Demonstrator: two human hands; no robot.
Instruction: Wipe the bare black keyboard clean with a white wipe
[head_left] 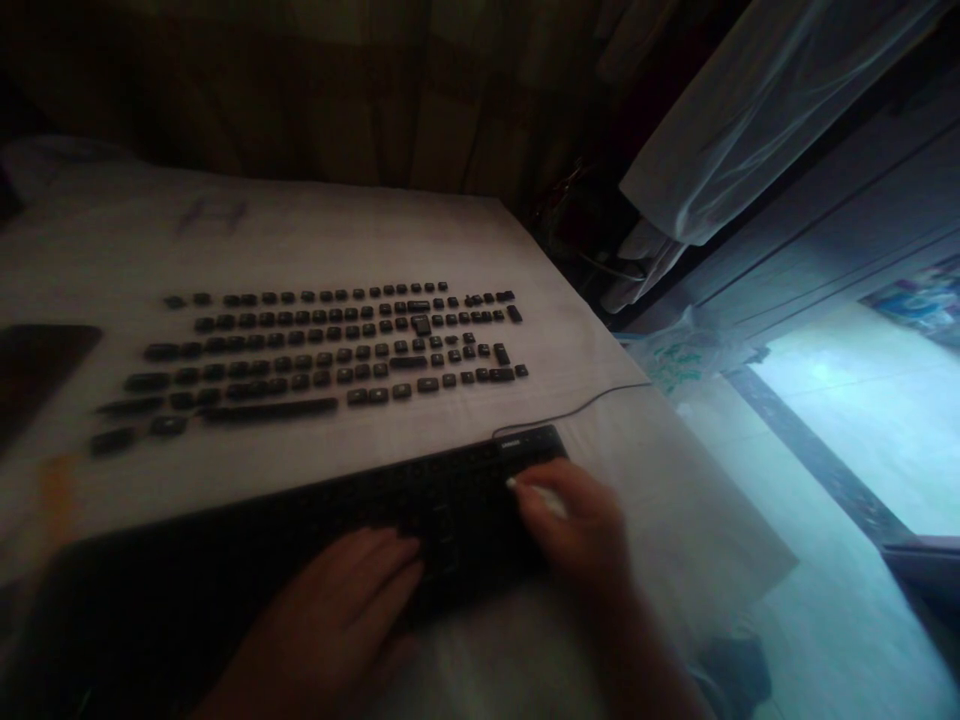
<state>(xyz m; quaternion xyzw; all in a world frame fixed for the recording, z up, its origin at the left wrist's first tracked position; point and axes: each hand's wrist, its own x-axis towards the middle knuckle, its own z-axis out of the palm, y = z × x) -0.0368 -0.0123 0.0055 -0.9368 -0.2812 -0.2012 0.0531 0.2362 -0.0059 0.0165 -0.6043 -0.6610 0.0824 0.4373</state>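
Note:
A black keyboard base [247,520], its keycaps off, lies along the near side of the table. Flat on its middle part rests my left hand [352,590], fingers stretched out and close together, holding nothing that I can see. Over the keyboard's right end, my right hand [581,515] is closed in a pinch on a small white object [553,502]. Only bits of this white object show between the fingers, and blur hides its kind. Beyond the keyboard, the loose black keycaps [322,358] are laid out in rows, with the long space bar [270,409] in the nearest part.
A dark flat object [45,370] lies at the left edge, near a blurred orange-yellow strip [58,495]. The keyboard's cable [577,405] runs off the right side of the white-covered table [360,240]. A clear plastic bag [679,355] sits beyond that edge. Curtains hang behind.

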